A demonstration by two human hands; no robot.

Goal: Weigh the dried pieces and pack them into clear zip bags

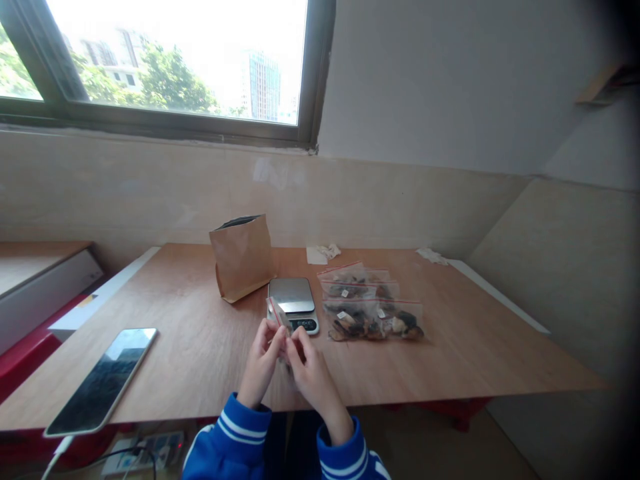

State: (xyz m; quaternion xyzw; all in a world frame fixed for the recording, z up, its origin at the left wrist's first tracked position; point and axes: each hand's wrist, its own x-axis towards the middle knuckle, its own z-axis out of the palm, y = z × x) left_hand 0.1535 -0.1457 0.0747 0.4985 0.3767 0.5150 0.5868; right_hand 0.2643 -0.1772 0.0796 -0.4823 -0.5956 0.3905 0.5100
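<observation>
Both hands are together at the near side of the table, pinching a clear zip bag (pixel 277 311) with a red seal line. My left hand (pixel 266 347) grips the bag by its upper edge, fingers closed. Right beside it, my right hand (pixel 306 357) is closed on the same bag. The bag's lower part is mostly hidden behind the fingers. Just beyond the hands lies a digital kitchen scale (pixel 291 297) with a steel plate and a lit display, too small to read. A brown paper pouch (pixel 243 260) stands upright with its top open, left of the scale.
Several filled zip bags (pixel 355 323) with dark and pale dried pieces lie right of the scale. A phone (pixel 103 383) on a charging cable rests at the near left edge. Crumpled white paper (pixel 327 253) lies at the back, by the wall.
</observation>
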